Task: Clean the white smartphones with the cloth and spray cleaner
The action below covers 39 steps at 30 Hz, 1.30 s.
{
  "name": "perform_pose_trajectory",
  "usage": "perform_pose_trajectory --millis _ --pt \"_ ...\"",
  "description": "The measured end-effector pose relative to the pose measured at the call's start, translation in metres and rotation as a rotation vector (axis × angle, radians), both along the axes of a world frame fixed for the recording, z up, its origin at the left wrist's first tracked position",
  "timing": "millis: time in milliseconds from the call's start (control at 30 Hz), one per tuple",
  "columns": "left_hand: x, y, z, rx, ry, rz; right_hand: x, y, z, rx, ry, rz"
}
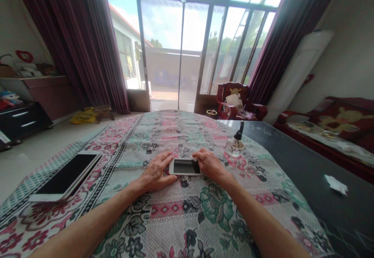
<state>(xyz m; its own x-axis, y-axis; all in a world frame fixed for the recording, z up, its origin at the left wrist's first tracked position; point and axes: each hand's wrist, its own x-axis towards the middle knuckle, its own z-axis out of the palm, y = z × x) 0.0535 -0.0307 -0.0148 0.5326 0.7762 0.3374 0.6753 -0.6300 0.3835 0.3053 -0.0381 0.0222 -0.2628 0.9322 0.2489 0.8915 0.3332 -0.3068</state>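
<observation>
A small white phone (183,167) with a dark screen lies flat on a floral cloth (181,215). My left hand (156,172) rests at its left end, fingers curled around the edge. My right hand (208,163) covers its right end, fingers pressed down on the screen's corner, with a small white scrap showing under the fingertips. Both forearms reach in from the bottom of the view.
A white tablet (66,177) lies on the cloth at the left. A small clear bottle with a black pump top (235,142) stands just beyond my right hand. The dark tabletop (315,172) at the right carries a crumpled white tissue (336,184). Red sofa and chair stand behind.
</observation>
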Motion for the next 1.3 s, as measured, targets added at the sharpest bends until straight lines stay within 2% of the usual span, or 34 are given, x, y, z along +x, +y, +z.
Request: perform_pose_trajectory --millis 167,367,500,667,767,867,933,1067,1167,1300 --pt "0.001 0.001 -0.002 0.016 -0.005 -0.007 0.001 0.000 -0.002 0.048 0.054 0.024" --pt "0.007 -0.007 0.014 -0.034 -0.030 0.092 -0.010 0.003 -0.014 0.191 0.307 0.185" --pt "-0.004 -0.007 0.030 -0.111 0.085 0.131 -0.006 0.011 -0.018 0.249 0.442 0.089" --pt "-0.026 0.000 0.042 -0.215 0.253 0.131 -0.003 0.012 -0.019 0.270 0.421 0.067" --pt "-0.027 0.002 0.039 -0.181 0.255 0.102 -0.007 0.009 -0.020 0.266 0.387 0.100" --pt "-0.015 -0.001 0.030 -0.058 0.153 0.049 -0.011 0.007 -0.021 0.235 0.333 0.142" --pt "-0.005 -0.003 0.022 0.021 0.095 0.063 -0.013 0.005 -0.021 0.209 0.296 0.166" --pt "0.008 -0.006 0.009 0.062 0.053 0.055 -0.015 0.001 -0.019 0.168 0.229 0.179" --pt "0.009 -0.007 0.009 0.072 0.035 0.053 -0.016 -0.001 -0.016 0.144 0.181 0.192" --pt "0.009 -0.007 0.016 0.087 0.086 0.053 -0.018 -0.004 -0.011 0.122 0.161 0.220"
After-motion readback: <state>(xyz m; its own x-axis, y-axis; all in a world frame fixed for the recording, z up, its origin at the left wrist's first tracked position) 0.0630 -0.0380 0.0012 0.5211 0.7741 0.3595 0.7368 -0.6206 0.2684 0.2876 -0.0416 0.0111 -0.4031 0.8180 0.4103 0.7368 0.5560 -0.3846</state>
